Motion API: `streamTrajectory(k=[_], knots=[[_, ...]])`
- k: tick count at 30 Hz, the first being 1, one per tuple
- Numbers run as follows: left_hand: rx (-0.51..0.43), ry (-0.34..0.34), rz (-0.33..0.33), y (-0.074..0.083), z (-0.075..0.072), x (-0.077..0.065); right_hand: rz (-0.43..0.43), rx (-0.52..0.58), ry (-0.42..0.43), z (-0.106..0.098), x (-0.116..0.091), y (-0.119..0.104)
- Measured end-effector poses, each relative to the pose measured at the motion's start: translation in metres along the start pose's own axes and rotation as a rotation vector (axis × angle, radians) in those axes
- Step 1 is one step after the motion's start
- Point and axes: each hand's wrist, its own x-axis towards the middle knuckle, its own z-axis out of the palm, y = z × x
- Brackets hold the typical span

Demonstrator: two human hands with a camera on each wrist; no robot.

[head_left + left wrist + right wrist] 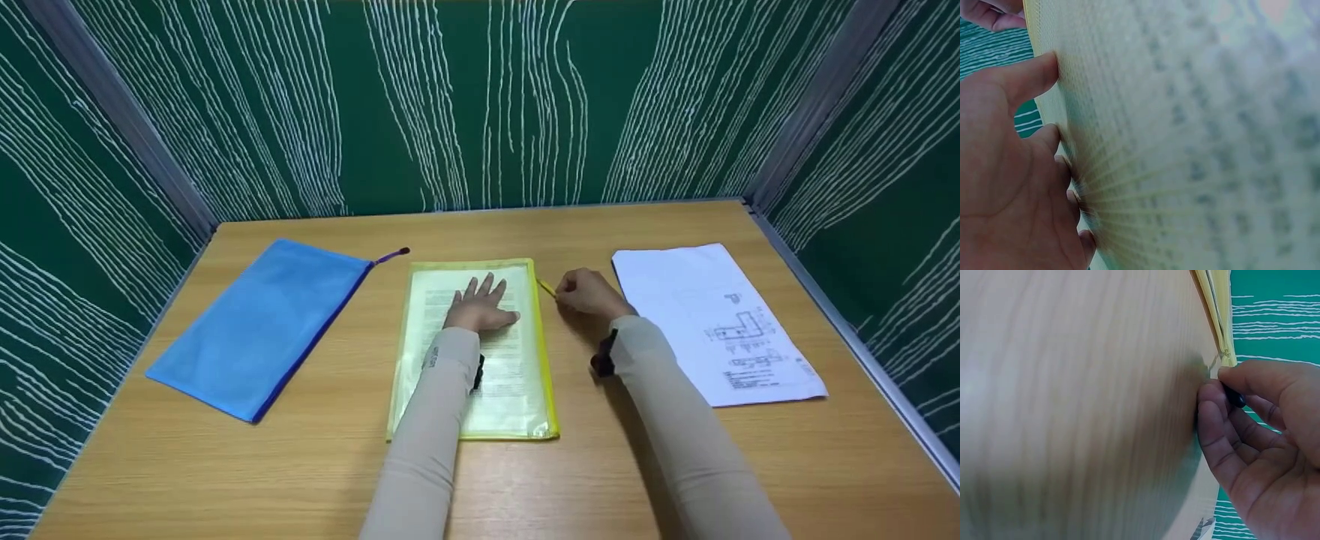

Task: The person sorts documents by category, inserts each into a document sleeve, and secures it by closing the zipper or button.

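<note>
Yellow zip document pouch [517,382], one, translucent, printed pages visible inside, lying flat on the wood-grain table [300,472]; landmark for the places below. Left hand [482,309]: on the upper half of the pouch, palm down, fingers spread, grasping nothing. Right hand [592,294]: just beyond the pouch's right edge, near its far right corner, fingers curled and pinching the yellow zipper pull [547,288], whose black tip [1234,397] shows between thumb and fingers in the right wrist view. Blue zip pouch [262,330], one: left of the yellow pouch, well apart, lying slantwise, its purple pull cord [391,256] pointing toward the yellow pouch's far left corner. White paper sheets [690,300], top one bearing a technical drawing: right of the yellow pouch, beyond the right hand. Green panel [525,105], white-lined: behind the pouch.
</note>
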Motion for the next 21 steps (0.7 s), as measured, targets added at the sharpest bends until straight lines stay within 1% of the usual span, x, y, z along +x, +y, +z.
streamTrajectory(k=[3,7,11,19,21], knots=[[-0.011,0.0,-0.002,-0.0002,0.0001,0.0001,0.008,0.001,-0.005,-0.0011,-0.0009,0.0002],[-0.017,0.023,-0.013,-0.0022,0.0008,0.0002,0.031,0.02,-0.01,-0.0011,-0.0024,0.0016],[-0.004,0.038,-0.038,-0.0036,0.002,0.0002,0.016,0.039,-0.021,0.0002,-0.005,0.0041],[-0.008,0.036,-0.037,-0.0012,0.0003,-0.0014,0.018,0.055,-0.012,-0.0002,-0.0079,0.0064],[-0.011,0.037,-0.038,-0.0013,-0.0005,-0.0016,-0.004,0.045,-0.003,0.0004,-0.0083,0.0069]])
